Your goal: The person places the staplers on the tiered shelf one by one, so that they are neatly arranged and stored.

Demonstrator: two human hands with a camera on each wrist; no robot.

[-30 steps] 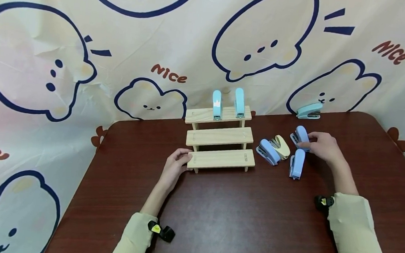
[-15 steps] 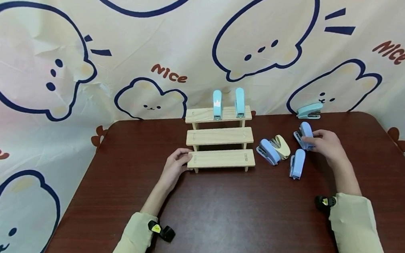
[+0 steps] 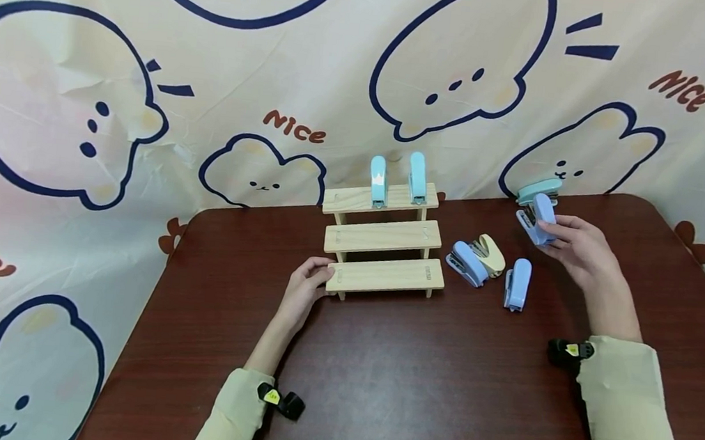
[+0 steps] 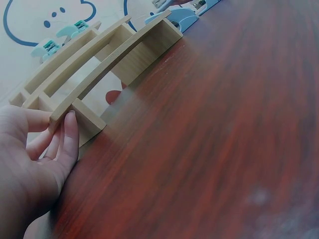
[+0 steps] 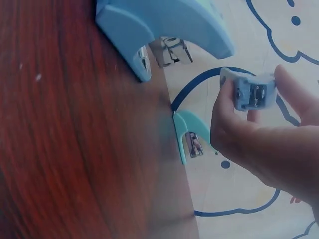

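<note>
My left hand (image 3: 303, 291) pinches the left end of the lowest board of a three-tier wooden stand (image 3: 385, 276); in the left wrist view the thumb and fingers (image 4: 71, 132) close on that board's end. My right hand (image 3: 582, 253) holds a blue-violet stapler (image 3: 541, 218) above the table, and the right wrist view shows this stapler (image 5: 254, 92) between thumb and fingers. Two turquoise staplers (image 3: 378, 182) stand on the top tier. Nearer the right hand, one blue stapler (image 3: 517, 285) is on the table, and another blue stapler (image 3: 467, 263) lies against a cream stapler (image 3: 490, 256).
A turquoise stapler (image 3: 534, 192) sits at the table's back edge, partly behind the held one. The dark wood table (image 3: 413, 393) meets a printed cloth backdrop (image 3: 245, 78) at the back. Black cameras (image 3: 291, 406) are strapped to both wrists.
My right hand has lifted the blue-violet stapler off the table and moved it back and slightly right, away from the other blue stapler. My left hand has stayed on the stand.
</note>
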